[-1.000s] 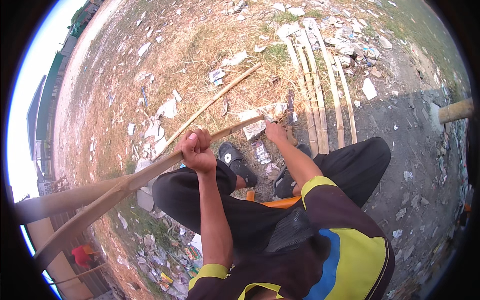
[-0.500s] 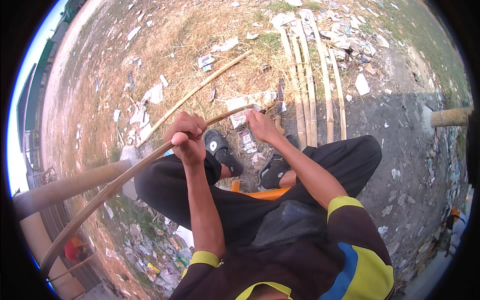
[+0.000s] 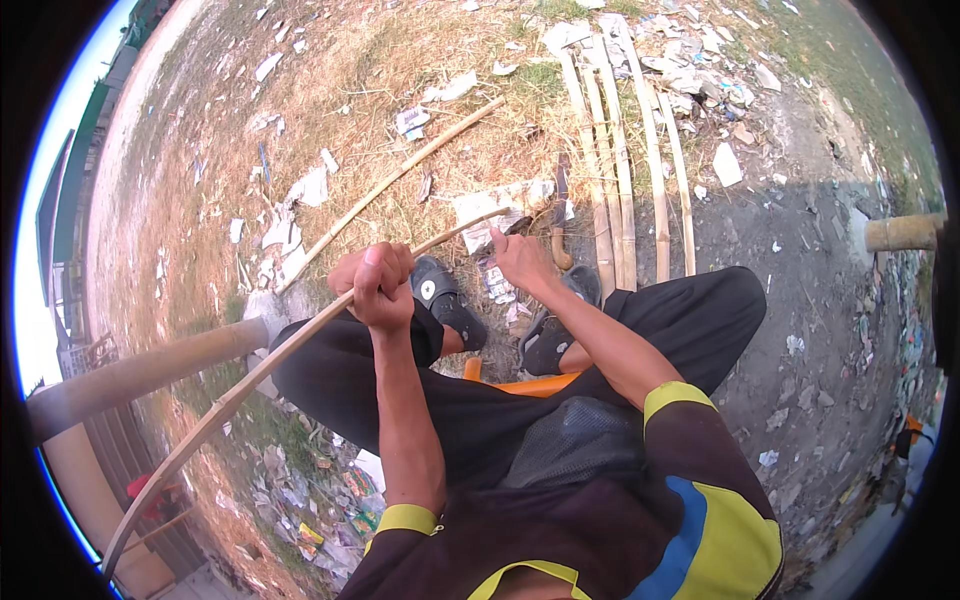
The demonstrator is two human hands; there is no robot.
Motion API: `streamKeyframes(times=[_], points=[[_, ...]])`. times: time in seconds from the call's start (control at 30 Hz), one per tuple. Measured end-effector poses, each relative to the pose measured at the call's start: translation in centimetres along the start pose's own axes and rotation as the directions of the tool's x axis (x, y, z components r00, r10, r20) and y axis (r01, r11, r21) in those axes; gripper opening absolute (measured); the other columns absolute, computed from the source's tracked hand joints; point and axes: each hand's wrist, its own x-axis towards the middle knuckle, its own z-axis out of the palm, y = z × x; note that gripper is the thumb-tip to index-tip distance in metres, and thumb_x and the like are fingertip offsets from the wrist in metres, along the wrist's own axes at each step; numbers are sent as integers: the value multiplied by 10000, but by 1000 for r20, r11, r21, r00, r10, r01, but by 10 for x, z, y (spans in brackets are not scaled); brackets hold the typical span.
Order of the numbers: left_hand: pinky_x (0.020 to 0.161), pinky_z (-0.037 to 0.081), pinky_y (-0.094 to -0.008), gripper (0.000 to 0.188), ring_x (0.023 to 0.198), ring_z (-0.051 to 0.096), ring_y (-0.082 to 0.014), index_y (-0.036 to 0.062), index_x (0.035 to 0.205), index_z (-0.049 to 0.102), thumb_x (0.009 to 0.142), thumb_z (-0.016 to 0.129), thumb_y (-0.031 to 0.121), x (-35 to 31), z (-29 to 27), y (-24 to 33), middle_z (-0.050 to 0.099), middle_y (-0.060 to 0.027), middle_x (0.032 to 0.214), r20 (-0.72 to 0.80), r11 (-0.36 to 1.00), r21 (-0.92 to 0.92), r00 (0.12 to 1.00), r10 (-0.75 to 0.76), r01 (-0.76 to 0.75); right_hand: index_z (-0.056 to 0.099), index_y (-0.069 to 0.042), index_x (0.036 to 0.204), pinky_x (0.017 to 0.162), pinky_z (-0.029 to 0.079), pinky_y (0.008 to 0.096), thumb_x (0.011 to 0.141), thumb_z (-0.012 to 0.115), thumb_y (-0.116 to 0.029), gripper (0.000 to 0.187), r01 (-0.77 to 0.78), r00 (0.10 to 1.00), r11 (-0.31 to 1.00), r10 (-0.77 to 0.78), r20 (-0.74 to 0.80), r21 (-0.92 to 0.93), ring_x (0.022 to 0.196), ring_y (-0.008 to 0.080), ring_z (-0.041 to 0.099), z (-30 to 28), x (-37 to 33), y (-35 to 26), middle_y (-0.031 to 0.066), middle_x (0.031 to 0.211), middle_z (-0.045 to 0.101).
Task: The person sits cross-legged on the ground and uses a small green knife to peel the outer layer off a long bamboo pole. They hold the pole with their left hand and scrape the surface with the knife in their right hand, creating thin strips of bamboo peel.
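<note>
A long, thin bamboo strip point(image 3: 225, 405) runs from the lower left up to a tip in front of my feet, curved by the lens. My left hand point(image 3: 378, 285) is closed in a fist around it, near its far end. My right hand point(image 3: 523, 262) is just right of the tip, its fingers curled. A small dark thing shows by those fingertips, but I cannot make out whether they hold it. Beyond my right hand, a large knife point(image 3: 561, 205) with a dark blade and wooden handle lies on the ground.
Several split bamboo lengths point(image 3: 622, 170) lie ahead to the right, and a single bamboo piece point(image 3: 395, 190) lies ahead to the left. Thick bamboo poles flank me at left point(image 3: 150, 375) and right point(image 3: 905, 233). Paper and plastic litter covers the dry grass. My sandalled feet point(image 3: 448, 300) are close by.
The strip has rolled in my left hand, showing a paler face, and its near part has shifted slightly right. My right hand has come a little away from the tip and lower.
</note>
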Motion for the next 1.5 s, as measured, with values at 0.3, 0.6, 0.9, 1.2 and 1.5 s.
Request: streamKeyframes(times=[0.3,0.6,0.9,1.2,1.5], points=[[375,168,-283,428,362,206,-93,58,440,281,821,476,67,2,-1,-4,276,-10,406,2,1000,5,1000,0,0,605,72,646,794,466,518,988,303,-410,664,126,992,988,-124,-29,90,772,485,607,6,5,4,319,719,599],[371,172,-285,418,364,199,-94,75,454,257,824,453,65,2,-5,-5,258,-2,418,-41,1000,7,999,17,-17,635,70,691,777,470,527,993,278,-436,689,56,998,989,-60,29,138,786,475,616,8,3,-5,347,696,580],[377,177,-283,388,371,195,-95,79,476,256,814,447,78,0,-3,-5,250,-3,430,-27,1000,26,1000,8,-7,645,61,684,777,484,523,996,280,-437,692,-38,998,999,39,54,-17,785,485,615,5,10,2,323,731,612],[431,167,-301,410,427,167,-95,111,496,227,872,390,115,0,-5,-2,224,9,465,-89,997,72,996,0,7,673,57,776,778,485,524,991,266,-466,697,43,999,997,-42,-12,58,791,476,625,21,17,8,312,759,628],[436,174,-299,413,435,181,-98,114,504,223,889,373,122,0,-6,-4,232,6,473,-70,997,79,998,7,-1,656,67,726,769,489,515,997,272,-440,691,61,996,998,-58,-73,32,776,467,629,30,30,21,321,730,617]])
